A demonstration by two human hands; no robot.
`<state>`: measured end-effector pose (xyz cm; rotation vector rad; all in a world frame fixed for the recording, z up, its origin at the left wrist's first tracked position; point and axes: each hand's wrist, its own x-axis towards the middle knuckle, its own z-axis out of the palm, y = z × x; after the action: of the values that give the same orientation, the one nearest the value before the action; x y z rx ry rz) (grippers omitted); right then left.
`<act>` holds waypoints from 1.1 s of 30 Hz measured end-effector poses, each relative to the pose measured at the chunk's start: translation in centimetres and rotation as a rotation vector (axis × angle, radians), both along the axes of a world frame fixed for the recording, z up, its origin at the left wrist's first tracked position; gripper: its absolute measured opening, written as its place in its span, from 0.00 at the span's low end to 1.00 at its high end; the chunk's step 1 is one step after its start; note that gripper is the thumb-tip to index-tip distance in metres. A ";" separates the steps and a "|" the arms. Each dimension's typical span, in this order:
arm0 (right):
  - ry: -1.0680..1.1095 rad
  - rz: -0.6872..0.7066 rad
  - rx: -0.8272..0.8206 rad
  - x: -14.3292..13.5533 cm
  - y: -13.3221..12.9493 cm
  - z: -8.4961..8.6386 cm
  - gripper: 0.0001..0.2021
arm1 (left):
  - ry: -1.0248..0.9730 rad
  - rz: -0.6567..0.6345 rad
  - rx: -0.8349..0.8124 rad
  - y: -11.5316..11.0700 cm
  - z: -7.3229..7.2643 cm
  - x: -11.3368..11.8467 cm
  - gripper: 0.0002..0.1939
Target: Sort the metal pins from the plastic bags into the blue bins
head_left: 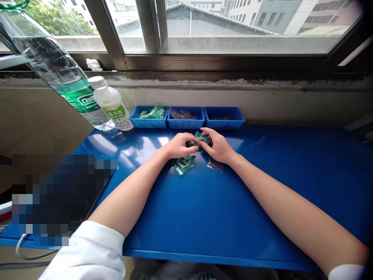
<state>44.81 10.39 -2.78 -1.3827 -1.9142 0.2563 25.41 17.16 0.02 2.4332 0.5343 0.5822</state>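
Well left of the grip and farther back, a tall clear plastic bottle with a green label [77,93] stands beside a smaller white-capped bottle with a green-and-white label [113,107]. Next, behind the grip and to its left, is a blue plastic bin [150,123] of green packets [157,112]. The left hand [182,146] has thumb and fingers at a small green printed packet [201,136], which lies between both hands; a second green packet [185,165] rests just below the left hand. Directly behind the grip, a middle blue bin [186,123] holds clear packets [182,114]. The right hand [217,146] curls at the first packet's right side (fingers partly cover it, so I cannot tell whether either hand pinches it or merely touches). Below that hand lies a clear packet with brass-coloured pieces [215,166]; behind and right, another blue bin [225,124] contains thin metal pieces [222,118].
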 end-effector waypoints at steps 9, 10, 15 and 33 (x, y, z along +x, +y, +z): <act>-0.052 0.009 -0.068 -0.1 -0.3 0.5 0.27 | -0.185 0.462 0.319 1.3 -1.2 -1.0 0.12; -0.058 0.011 -0.078 -0.1 -0.3 0.5 0.27 | -0.178 0.532 0.356 1.5 -1.2 -1.2 0.12; -0.080 0.016 -0.110 0.0 -0.3 0.5 0.28 | -0.177 0.847 0.459 2.4 -0.6 -2.5 0.09; -0.139 0.090 -0.144 0.0 -0.6 1.1 0.29 | -0.042 1.107 0.298 5.2 -0.2 -5.6 0.28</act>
<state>44.78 9.79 -1.65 -1.4421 -2.1106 0.3557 19.79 22.32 -0.20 2.1848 1.9083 1.1914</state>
